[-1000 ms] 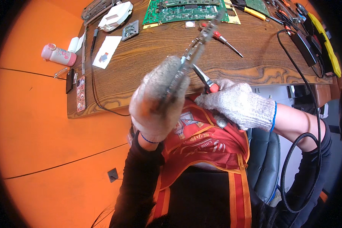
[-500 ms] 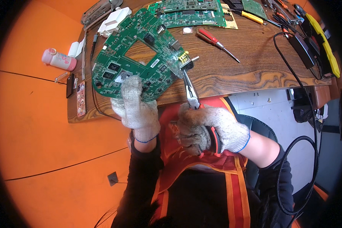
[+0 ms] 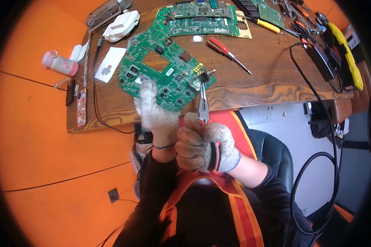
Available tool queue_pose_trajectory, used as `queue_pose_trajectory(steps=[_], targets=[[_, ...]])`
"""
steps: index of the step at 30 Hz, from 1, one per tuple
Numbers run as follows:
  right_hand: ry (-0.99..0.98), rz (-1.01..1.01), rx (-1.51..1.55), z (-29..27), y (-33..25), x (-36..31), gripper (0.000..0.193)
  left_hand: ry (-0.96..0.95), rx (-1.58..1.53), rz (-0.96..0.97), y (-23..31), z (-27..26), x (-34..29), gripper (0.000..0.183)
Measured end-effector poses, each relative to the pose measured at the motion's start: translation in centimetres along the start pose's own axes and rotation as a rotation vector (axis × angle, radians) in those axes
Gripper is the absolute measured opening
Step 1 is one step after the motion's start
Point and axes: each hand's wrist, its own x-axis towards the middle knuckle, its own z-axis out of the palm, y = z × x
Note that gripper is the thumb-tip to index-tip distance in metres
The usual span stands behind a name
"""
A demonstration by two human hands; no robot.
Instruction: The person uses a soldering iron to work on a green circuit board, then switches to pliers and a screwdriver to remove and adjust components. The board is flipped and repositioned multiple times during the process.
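Note:
A green circuit board (image 3: 175, 88) with a square cutout is held over the near part of the table by my left hand (image 3: 152, 109). That hand wears a knitted white glove; its thumb lies on top of the board, and the other fingers are hidden beneath. My right hand (image 3: 204, 144), in a soiled glove, is wrapped round the handles of long-nose pliers (image 3: 203, 105). The jaws reach a dark connector (image 3: 200, 79) with a metal stub at the board's right edge, beside a row of yellow parts (image 3: 198, 67). Whether the jaws grip it is hard to see.
More green boards (image 3: 198, 25) lie at the back of the wooden table (image 3: 251, 88). A red screwdriver (image 3: 226, 51) and a yellow-handled tool (image 3: 268, 26) rest right of them. A black cable (image 3: 307, 72) hangs off the right side; a pink-capped bottle (image 3: 59, 64) stands left.
The board has shifted right, uncovering a white paper on its left. My right hand has moved left and turned, so the pliers now point more nearly straight away from me.

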Motion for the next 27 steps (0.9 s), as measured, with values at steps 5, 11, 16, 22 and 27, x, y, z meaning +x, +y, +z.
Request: queue_pose_trajectory(steps=[5, 11, 16, 22, 27], targets=[[-0.111, -0.064, -0.007, -0.8, -0.1, 1.0, 0.020, 0.042, 0.126, 0.120, -0.7, -0.5, 0.3, 0.035], [0.030, -0.107, -0.053, 0.4, -1.4, -0.6, 0.020, -0.045, 0.420, 0.395, 0.5, -0.1, 0.7, 0.022], [0.096, -0.029, -0.089, 1.1, -3.2, -2.2, 0.067, 0.029, 0.234, 0.323, 2.0, 1.1, 1.4, 0.024], [0.489, -0.146, -0.504, 3.6, -1.8, -4.7, 0.067, 0.037, -0.127, 0.140, 4.3, 0.2, 4.0, 0.033], [0.392, -0.180, -0.428, 2.9, -1.1, -5.9, 0.064, 0.203, 0.055, 0.139, 4.3, -1.9, 2.9, 0.045]])
